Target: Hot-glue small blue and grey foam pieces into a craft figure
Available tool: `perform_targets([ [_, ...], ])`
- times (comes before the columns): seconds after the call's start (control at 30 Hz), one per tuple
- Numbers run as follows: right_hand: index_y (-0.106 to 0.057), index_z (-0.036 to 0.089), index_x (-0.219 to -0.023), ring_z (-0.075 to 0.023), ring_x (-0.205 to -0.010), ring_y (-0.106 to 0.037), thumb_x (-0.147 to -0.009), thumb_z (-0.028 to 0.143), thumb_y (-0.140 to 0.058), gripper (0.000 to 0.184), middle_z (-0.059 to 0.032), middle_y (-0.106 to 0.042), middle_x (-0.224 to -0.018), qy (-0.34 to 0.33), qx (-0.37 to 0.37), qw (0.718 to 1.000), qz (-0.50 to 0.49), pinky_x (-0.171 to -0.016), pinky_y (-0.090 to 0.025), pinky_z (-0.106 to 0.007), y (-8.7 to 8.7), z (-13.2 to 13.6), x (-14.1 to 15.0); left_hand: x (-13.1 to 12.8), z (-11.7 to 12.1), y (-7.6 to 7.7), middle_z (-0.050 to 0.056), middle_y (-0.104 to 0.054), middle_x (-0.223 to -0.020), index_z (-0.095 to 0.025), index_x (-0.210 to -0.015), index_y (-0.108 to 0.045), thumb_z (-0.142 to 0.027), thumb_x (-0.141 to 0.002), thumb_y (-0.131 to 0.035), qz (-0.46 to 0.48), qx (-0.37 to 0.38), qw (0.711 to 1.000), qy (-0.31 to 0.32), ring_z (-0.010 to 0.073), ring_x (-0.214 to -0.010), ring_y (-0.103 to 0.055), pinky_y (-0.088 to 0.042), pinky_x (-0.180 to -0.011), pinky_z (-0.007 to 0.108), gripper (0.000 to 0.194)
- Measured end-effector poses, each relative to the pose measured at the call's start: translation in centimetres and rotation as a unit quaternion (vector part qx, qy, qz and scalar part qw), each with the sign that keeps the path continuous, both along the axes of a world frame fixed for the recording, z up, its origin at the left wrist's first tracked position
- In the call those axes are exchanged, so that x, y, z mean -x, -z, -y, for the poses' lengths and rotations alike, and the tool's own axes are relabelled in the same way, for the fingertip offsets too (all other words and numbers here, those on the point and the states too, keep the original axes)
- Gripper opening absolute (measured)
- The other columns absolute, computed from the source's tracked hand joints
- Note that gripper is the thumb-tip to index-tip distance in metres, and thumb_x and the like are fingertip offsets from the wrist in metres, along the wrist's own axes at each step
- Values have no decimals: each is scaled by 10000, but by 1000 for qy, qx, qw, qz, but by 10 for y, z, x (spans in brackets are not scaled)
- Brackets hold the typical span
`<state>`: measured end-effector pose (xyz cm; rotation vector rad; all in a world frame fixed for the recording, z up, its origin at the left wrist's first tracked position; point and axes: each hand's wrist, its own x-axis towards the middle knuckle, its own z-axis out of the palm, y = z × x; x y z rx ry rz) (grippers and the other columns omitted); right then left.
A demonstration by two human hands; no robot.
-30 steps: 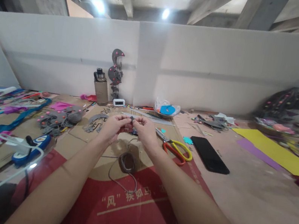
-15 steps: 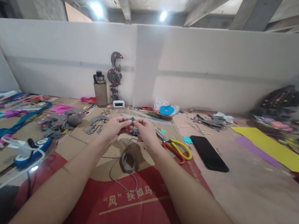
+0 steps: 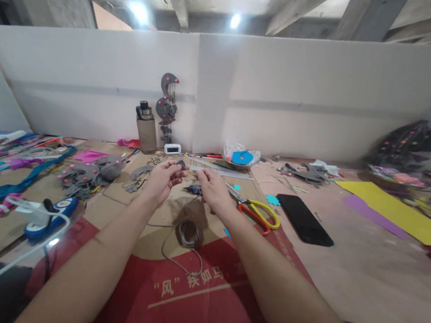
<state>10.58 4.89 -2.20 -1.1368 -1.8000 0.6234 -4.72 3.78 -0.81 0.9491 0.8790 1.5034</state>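
Note:
My left hand (image 3: 164, 179) pinches a small dark grey piece (image 3: 181, 164) between thumb and fingertips, above the cardboard. A short way to its right, my right hand (image 3: 213, 190) has thumb and forefinger pressed together; whatever is between them is too small to make out. Below and between the hands lies a small dark bundle (image 3: 194, 189). Nearer to me, a coil of grey cord (image 3: 188, 232) rests on the red and brown cardboard (image 3: 210, 315), with a loose loop trailing from it. Scissors (image 3: 258, 214) with yellow and orange handles lie right of my right hand.
A black phone (image 3: 305, 219) lies on the right, with yellow sheet material (image 3: 405, 212) beyond it. A bottle (image 3: 146, 129) and a small white clock (image 3: 172, 149) stand by the wall. Left are grey pieces with pink dots (image 3: 89, 173) and a blue power strip (image 3: 51, 219) with a white cable.
My hands were together at the small dark grey piece and have now come apart. The piece stays in my left hand, while my right hand has moved slightly right.

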Motion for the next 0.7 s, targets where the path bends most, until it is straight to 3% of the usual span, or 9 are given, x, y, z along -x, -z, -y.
perform_targets([
  [0.07,-583,161,-824,-149,-789,-556,-891,348,-338,316,-57,-635,-833,78,-29,992,91,-703,-390,-255,-4,-5,-12,3,-1,-1,91,-696,-802,-115,-780,-556,-109,-730,-601,1,-6,1000,-4,95,-601,-637,-471,-498,163,67],
  [0.13,-596,146,-908,-180,-863,-582,-903,352,-321,344,-107,-653,-926,128,7,973,193,-743,-396,-272,-3,-9,-21,5,-3,-2,93,-695,-770,-118,-783,-546,-102,-753,-571,8,-11,1000,-16,107,-600,-646,-497,-527,183,43],
  [0.27,-620,80,-914,-273,-887,-628,-804,371,-531,324,-201,-668,-912,115,101,941,301,-734,-430,-311,11,-9,-25,6,-5,-2,77,-685,-739,-114,-818,-573,-109,-766,-580,7,-35,999,-38,118,-634,-658,-529,-592,210,53],
  [0.33,-614,53,-940,-291,-871,-642,-727,280,-624,312,-223,-670,-904,104,116,939,306,-717,-444,-312,16,-6,-23,6,-6,-2,77,-685,-745,-112,-833,-589,-110,-766,-590,4,-47,998,-40,120,-644,-661,-535,-609,215,66],
  [0.47,-609,71,-940,-276,-806,-658,-638,98,-620,304,-203,-683,-855,104,128,944,287,-660,-455,-297,21,-2,-21,6,-6,0,79,-683,-736,-104,-843,-611,-108,-768,-600,4,-49,998,-32,129,-661,-667,-545,-622,221,76],
  [0.7,-607,156,-779,-231,-610,-618,-507,104,-672,284,-92,-654,-645,126,118,971,168,-496,-388,-266,32,-9,-27,9,-7,0,94,-685,-739,-88,-809,-614,-110,-764,-610,14,-17,999,-30,135,-674,-670,-549,-672,240,50],
])
